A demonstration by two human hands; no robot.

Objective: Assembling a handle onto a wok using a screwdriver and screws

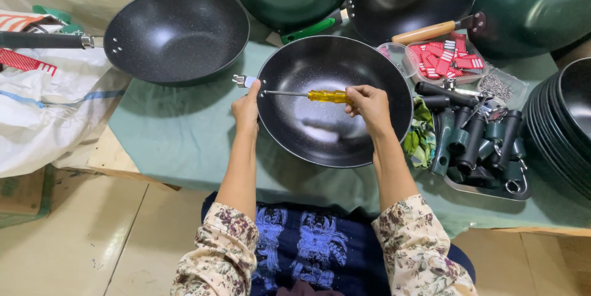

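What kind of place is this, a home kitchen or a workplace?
Probably a small workshop where pans are put together. Several black and green pans lie on one table, a tray holds loose handles, and the right hand holds a yellow screwdriver inside a pan.

The person's 2 forearms are bare from wrist to elbow. Each arm wears a loose sleeve, left sleeve and right sleeve, pushed up near the elbow, of cream fabric printed with small dark red and grey-green flowers. The lap garment between the sleeves is dark navy cloth bearing 2 vertical bands of lighter blue ornamental pattern. The left hand and right hand are bare, without gloves; whether rings are worn cannot be told.
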